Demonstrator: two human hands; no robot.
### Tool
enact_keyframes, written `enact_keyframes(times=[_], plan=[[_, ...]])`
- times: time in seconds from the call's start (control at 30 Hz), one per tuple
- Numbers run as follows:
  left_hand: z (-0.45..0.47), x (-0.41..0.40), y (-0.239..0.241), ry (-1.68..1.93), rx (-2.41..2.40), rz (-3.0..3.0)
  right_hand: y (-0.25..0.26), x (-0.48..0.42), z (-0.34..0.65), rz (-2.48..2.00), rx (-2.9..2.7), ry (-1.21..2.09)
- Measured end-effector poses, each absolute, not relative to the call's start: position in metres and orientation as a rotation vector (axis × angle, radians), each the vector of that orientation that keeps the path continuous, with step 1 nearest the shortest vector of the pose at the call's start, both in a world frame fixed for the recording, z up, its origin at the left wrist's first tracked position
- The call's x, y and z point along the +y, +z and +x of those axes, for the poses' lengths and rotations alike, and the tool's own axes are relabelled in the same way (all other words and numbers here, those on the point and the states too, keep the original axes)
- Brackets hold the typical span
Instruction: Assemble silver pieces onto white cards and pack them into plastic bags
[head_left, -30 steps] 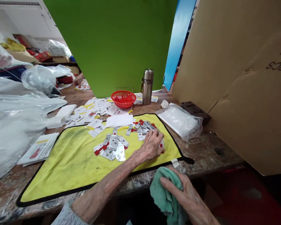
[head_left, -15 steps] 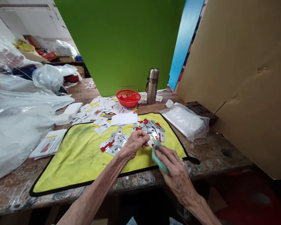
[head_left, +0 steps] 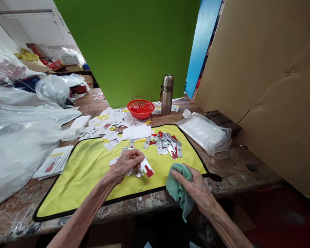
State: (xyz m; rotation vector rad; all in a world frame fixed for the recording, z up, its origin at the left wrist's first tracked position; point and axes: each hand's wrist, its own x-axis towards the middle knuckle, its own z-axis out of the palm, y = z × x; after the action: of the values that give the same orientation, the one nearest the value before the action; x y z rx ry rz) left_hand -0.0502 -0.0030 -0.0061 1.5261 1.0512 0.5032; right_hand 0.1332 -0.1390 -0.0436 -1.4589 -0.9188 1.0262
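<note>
The person's left hand (head_left: 126, 162) is reaching forward over a yellow mat (head_left: 77, 182), its grip pinching a red-marked white tag (head_left: 146, 168) at the fingertips. The right hand (head_left: 193, 184) is clenching a green cloth (head_left: 179, 187) near the mat's right edge. More metal tags (head_left: 165, 144) are lying scattered on the mat, while a red basket (head_left: 140, 109) and a steel flask (head_left: 167, 94) are standing farther along the wooden worktop (head_left: 237, 168).

Beneath the left fingers (head_left: 134, 156), the metal plates (head_left: 137, 173) are mostly hidden, their number impossible to tell. The right fingers (head_left: 187, 176) cover part of the green cloth (head_left: 177, 187). Beyond both, print on the paper cards (head_left: 111, 144) is too small to read.
</note>
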Motion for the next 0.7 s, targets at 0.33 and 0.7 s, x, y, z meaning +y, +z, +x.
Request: enact_keyframes(times=[0.33,0.7], plan=[[0.068,0.004,-0.016,0.359,1.093,2.564,-0.047,-0.141,0.139,-1.464,-0.943,1.029],[0.08,0.018,-0.03,0.695,0.975,1.847,-0.048,-0.146,0.14,-1.454,-0.941,1.022]])
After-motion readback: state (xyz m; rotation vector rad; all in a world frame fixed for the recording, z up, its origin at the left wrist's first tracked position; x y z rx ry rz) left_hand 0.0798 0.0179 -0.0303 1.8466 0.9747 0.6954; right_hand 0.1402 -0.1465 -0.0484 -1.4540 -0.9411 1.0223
